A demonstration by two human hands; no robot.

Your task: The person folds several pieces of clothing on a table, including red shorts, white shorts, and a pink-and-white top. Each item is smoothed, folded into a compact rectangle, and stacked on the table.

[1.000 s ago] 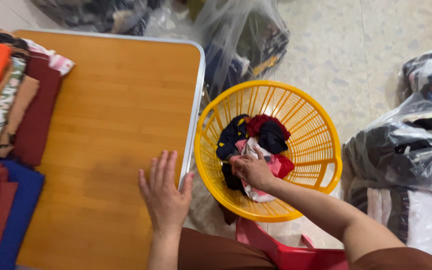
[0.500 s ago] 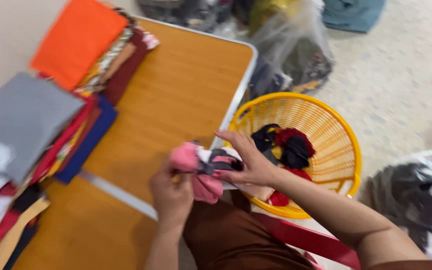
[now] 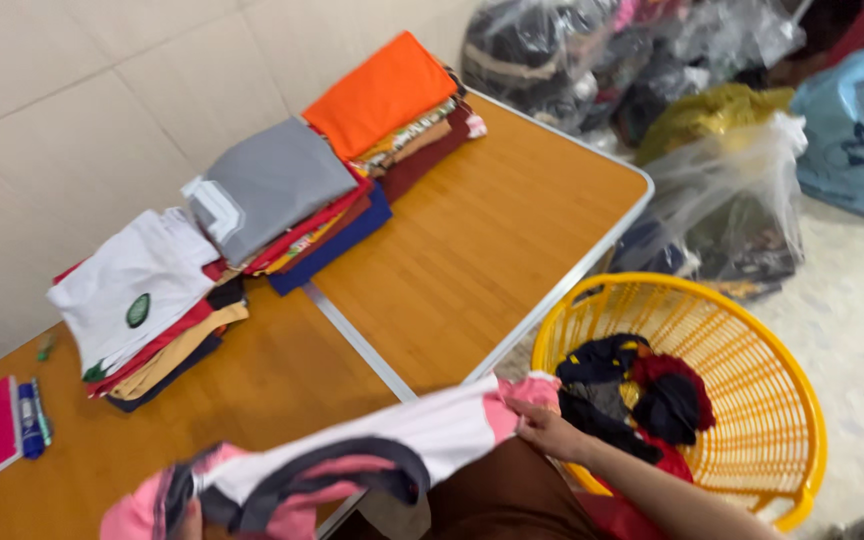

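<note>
On the wooden table, folded stacks lie at ten o'clock; my right hand has its fingers clamped on the pink-and-white garment, spreading it for folding, my left hand hidden behind it.

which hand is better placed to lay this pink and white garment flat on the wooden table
Probably the left. The left hand grips the pink, white and grey garment over the wooden table, while the right hand holds the end beside the yellow plastic basket.

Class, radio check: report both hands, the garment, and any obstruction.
Right hand pinching pink-and-white garment. Left hand mostly hidden at far end. Garment stretched above wooden table. Nothing blocking.
</note>
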